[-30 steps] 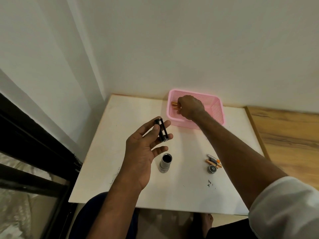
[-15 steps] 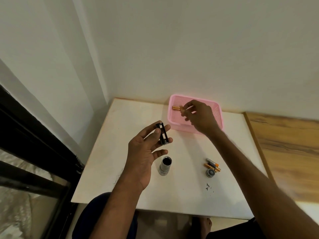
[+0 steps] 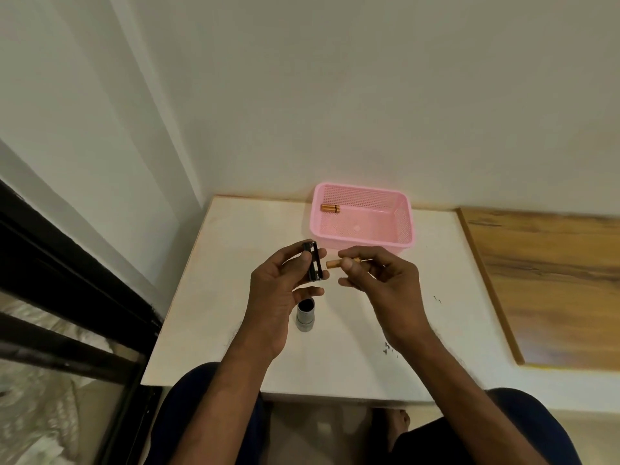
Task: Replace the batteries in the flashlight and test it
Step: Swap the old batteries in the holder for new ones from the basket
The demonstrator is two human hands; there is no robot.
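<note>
My left hand (image 3: 278, 293) holds a black battery holder (image 3: 312, 261) upright between thumb and fingers, above the white table. Just right of it, my right hand (image 3: 379, 283) pinches a copper-coloured battery (image 3: 333, 264) whose tip points at the holder, a small gap between them. The silver flashlight body (image 3: 305, 315) stands on the table below my left hand, open end up. One more copper battery (image 3: 330, 208) lies in the pink basket (image 3: 402, 226) at its far left corner. The old batteries and the cap are hidden behind my right arm.
The white table (image 3: 214, 263) sits in a wall corner, with a black window frame (image 3: 67, 263) to the left. A wooden surface (image 3: 543, 280) adjoins the table on the right. My knees are under the near edge.
My right hand has lifted a battery out of the pink basket and brought it down and left, next to the holder. My left hand has stayed put with the holder.
</note>
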